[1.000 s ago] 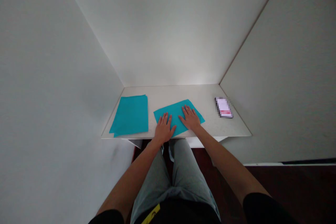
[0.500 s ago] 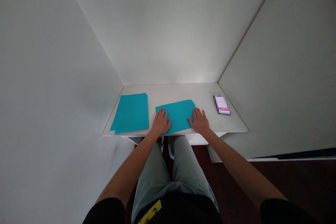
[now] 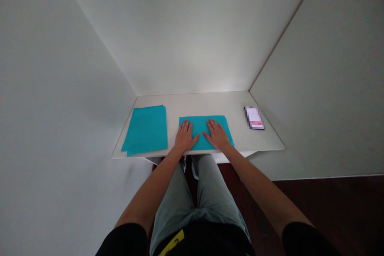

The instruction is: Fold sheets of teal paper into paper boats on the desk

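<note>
Lying flat, a blue paper sheet point(image 3: 198, 125) is touched by the open left hand point(image 3: 185, 137) and open right hand point(image 3: 217, 135), fingers spread, the two hands just apart.

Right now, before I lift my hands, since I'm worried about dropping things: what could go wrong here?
The teal sheet under your left hand and right hand reaches the desk's front edge, so dragging it toward you might tip it off. The teal stack also sits at that edge, its sheets slightly misaligned, and could get nudged over.
</note>
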### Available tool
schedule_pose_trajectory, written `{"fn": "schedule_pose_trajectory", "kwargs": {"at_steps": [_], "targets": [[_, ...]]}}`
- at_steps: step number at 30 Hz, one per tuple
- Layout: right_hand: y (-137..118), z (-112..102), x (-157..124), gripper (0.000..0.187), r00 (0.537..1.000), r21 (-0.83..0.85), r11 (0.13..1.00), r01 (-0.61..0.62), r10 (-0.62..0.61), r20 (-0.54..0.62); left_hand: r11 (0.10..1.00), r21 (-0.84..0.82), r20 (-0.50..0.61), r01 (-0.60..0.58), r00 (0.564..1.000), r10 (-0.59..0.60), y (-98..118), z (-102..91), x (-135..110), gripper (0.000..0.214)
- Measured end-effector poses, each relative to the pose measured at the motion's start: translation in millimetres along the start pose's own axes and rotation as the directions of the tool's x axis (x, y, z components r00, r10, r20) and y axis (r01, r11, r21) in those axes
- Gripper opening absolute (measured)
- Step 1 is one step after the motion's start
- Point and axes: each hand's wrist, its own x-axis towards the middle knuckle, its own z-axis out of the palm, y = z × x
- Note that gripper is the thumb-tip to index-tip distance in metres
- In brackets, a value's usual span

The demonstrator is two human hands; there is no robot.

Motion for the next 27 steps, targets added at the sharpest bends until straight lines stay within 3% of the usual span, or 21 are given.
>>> {"fn": "schedule_pose_trajectory", "kwargs": {"at_steps": [8, 17, 27], "targets": [[23, -3, 0, 0.093, 0.998, 0.000, 0.998, -0.062, 0.062, -0.005, 0.977, 0.006, -0.011, 0.215, 0.977, -0.215, 11, 3.4, 24, 0.087], [24, 4, -3, 0.095, 0.990, 0.040, 0.992, -0.117, 0.120, -0.072, 0.979, -0.001, -0.066, 0.203, 0.977, -0.202, 8, 6.6, 23, 0.092], [19, -3, -2, 0.100, 0.987, 0.021, 0.988, -0.155, 0.156, -0.043, 0.976, -0.049, -0.073, 0.214, 0.973, -0.218, 7, 10.0, 26, 0.094]]}}
